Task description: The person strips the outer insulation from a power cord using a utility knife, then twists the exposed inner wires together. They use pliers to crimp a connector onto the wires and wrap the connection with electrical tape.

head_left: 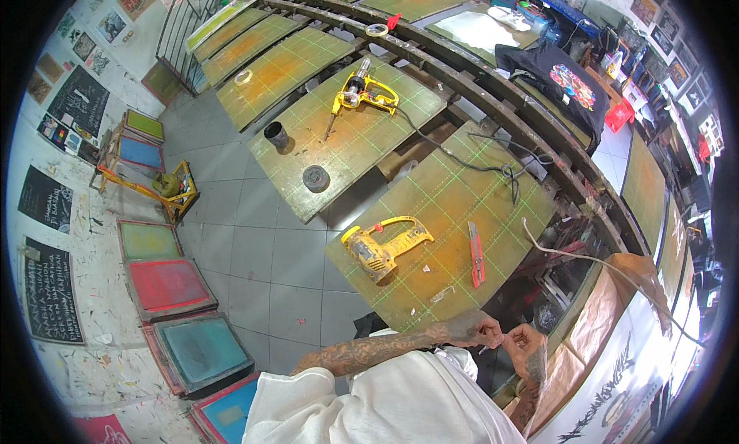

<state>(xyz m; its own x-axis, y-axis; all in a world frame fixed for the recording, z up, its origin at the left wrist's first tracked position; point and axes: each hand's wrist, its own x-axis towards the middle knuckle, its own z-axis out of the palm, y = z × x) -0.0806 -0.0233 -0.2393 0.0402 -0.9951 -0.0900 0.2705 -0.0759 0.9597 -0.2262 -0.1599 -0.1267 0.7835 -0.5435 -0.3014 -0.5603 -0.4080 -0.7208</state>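
Note:
Fingertips together, my left hand (481,330) and my right hand (526,347) meet beyond the near edge of a green-gridded board (462,190). Both pinch something small and pale that I cannot make out. On that board lie a yellow, dirt-smudged power-tool housing (387,248) with a handle, a red box cutter (476,254) and a few small scraps (440,294). Another board holds an opened yellow heat gun (356,92) with its metal barrel showing, its dark cord (446,149) running onto the near board. A black cup-like cylinder (278,135) and a round black cap (315,178) stand beside it.
A grey cable (616,257) curves past my right side, over brown paper (608,305) and a white printed sheet (623,390). Framed screens (171,284) lean along the left wall. Metal rails (539,136) run behind the boards; a black printed shirt (554,86) lies beyond.

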